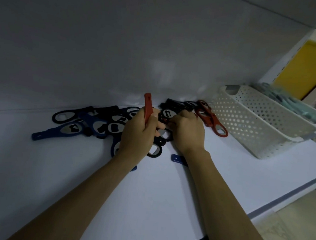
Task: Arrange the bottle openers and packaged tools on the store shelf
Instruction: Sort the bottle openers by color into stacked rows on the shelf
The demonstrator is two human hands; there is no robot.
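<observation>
A loose pile of bottle openers lies on the white shelf point(147, 194) near its back wall. My left hand point(139, 135) grips a red bottle opener point(147, 107), its handle sticking up. My right hand point(187, 131) pinches a black opener point(166, 114) in the middle of the pile. Blue openers point(58, 131) and black ones point(65, 115) lie to the left. Two red openers point(213, 119) rest to the right of my right hand. A blue handle tip point(177, 158) shows beside my right forearm.
A white perforated basket point(253, 119) stands on the shelf at the right, with pale green packaged items point(287, 99) behind it. A yellow panel point(305, 69) rises at the far right. The shelf's front edge point(259, 213) runs diagonally at lower right.
</observation>
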